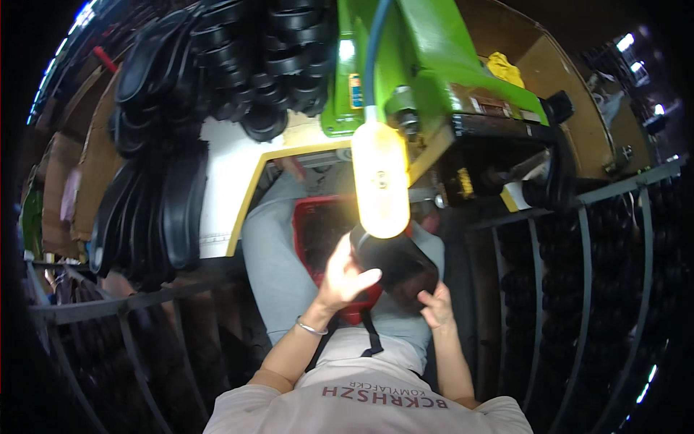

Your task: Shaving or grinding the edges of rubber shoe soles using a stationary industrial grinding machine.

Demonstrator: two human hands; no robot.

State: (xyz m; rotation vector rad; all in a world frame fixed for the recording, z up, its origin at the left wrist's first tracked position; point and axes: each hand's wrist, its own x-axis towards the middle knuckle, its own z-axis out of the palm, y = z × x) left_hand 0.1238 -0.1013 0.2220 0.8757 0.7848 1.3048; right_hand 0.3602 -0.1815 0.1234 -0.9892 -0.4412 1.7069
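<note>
I hold a black shoe sole (396, 266) in both hands just under a bright lamp (380, 179). My left hand (344, 278) grips its near left side, with a thin bracelet on that wrist. On the sole's lower right end sits my right hand (436, 305), fingers curled against it. The sole's far end lies behind the lamp's glare. Under the sole, on my lap, rests a red tray (309, 224) with a dark inside.
A green machine (426, 65) stands straight ahead, a blue hose running down to the lamp. Stacks of black soles (163, 181) cover the white bench on the left. More dark soles fill a metal rack (578, 289) on the right. Grey bars (108, 307) cross lower left.
</note>
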